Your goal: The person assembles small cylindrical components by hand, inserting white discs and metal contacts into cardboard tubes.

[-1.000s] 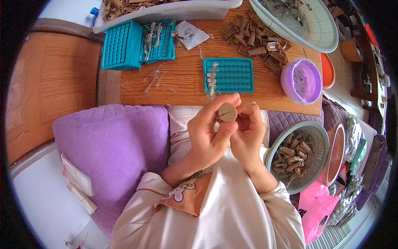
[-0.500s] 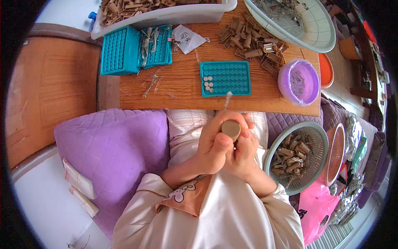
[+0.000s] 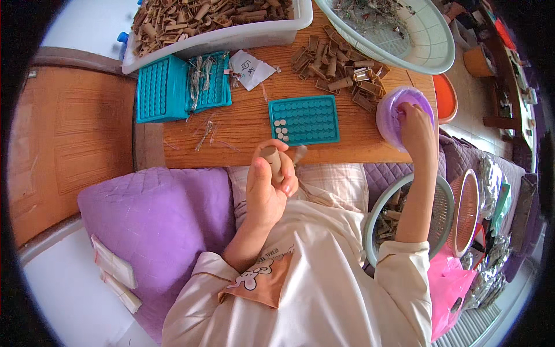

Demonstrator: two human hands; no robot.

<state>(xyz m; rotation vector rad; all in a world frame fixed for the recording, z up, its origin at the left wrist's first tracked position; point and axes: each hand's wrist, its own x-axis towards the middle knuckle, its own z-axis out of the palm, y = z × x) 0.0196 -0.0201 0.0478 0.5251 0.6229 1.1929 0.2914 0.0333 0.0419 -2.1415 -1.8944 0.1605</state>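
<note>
Trouble could come from the small tan stubby tube (image 3: 272,162), which sits pinched in the left hand (image 3: 267,191) just below the middle of the frame. That hand is closed around it with thumb and fingers, but only near one end, so the tube could slip and drop onto the lap or the purple quilted cushion (image 3: 156,225). The right hand (image 3: 415,124) is far off at the upper right, fingers dipped into the round purple plastic bowl (image 3: 396,110). I cannot tell if it has grabbed anything yet. That bowl sits close to the edge of the wooden table (image 3: 243,124), so a hard push might tip it off. The teal plastic tray with rows of holes (image 3: 304,120) lies just above the left hand, between both hands.
</note>
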